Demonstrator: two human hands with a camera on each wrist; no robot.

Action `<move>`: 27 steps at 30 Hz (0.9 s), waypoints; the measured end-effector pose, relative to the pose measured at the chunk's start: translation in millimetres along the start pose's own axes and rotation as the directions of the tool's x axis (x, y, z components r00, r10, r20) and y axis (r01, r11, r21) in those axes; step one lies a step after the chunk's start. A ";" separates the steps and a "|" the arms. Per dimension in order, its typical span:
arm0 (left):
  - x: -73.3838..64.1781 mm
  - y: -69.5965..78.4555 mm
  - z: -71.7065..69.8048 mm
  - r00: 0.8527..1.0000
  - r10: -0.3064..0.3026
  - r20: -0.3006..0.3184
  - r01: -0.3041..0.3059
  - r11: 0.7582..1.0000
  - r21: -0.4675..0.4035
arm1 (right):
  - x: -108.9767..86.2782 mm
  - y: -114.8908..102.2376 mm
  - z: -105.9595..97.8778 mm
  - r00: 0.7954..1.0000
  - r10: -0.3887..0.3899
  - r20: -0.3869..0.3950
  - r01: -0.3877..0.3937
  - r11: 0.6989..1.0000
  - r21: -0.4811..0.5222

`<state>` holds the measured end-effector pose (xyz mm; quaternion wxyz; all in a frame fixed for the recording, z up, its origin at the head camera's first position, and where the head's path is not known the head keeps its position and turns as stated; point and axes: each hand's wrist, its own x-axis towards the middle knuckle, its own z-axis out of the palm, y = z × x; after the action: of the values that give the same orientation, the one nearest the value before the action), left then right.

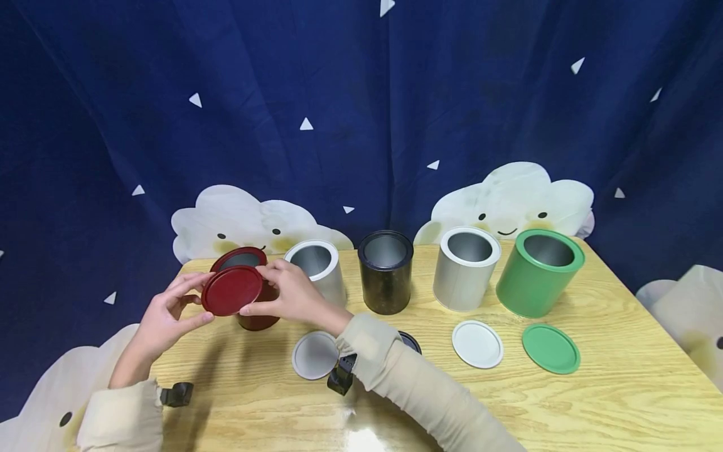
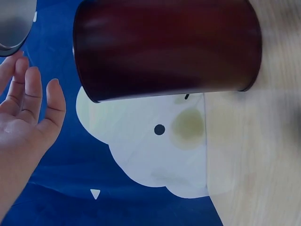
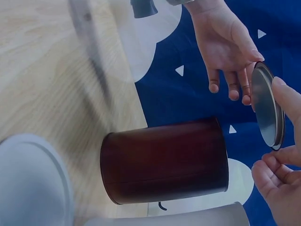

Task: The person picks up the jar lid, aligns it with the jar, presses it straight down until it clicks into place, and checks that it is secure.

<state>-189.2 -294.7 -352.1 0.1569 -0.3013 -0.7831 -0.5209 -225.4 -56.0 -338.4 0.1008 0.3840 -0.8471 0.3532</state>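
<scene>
Both hands hold a round dark red lid (image 1: 231, 290) by opposite sides, tilted in the air. My right hand (image 1: 296, 293) pinches its right edge between thumb and fingers. At the left edge, my left hand (image 1: 160, 317) grips with thumb and index finger, the other fingers loosely bent. Just behind the lid stands an uncovered dark red can (image 1: 258, 322), partly hidden by it. That can (image 2: 164, 52) also fills the upper part of the left wrist view. In the right wrist view, the lid's metallic underside (image 3: 265, 106) shows, apart from the can.
Right of the red can stand a white can (image 1: 330, 282), a black can (image 1: 386, 282), another white can (image 1: 463, 282) and a green can (image 1: 528, 282), all uncovered. Before them lie a greyish-white lid (image 1: 312, 356), a half-hidden black lid (image 1: 409, 341), a white lid (image 1: 477, 344) and a green lid (image 1: 550, 348).
</scene>
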 end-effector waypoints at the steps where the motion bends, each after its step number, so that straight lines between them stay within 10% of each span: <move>1: 1.5 -0.2 -0.3 1.000 0.005 -0.005 -0.005 1.000 -0.007 | 1.6 0.7 -0.5 1.000 0.000 -0.001 0.000 1.000 -0.007; 27: 32.0 -21.0 -13.0 0.986 -0.161 -0.049 0.167 0.973 0.159 | 54.1 19.6 -1.8 0.998 0.011 0.055 -0.007 0.997 -0.074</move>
<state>-228.1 -302.5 -344.1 0.1514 -0.2123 -0.8422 -0.4718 -276.8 -77.2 -323.4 0.0896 0.3860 -0.8638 0.3113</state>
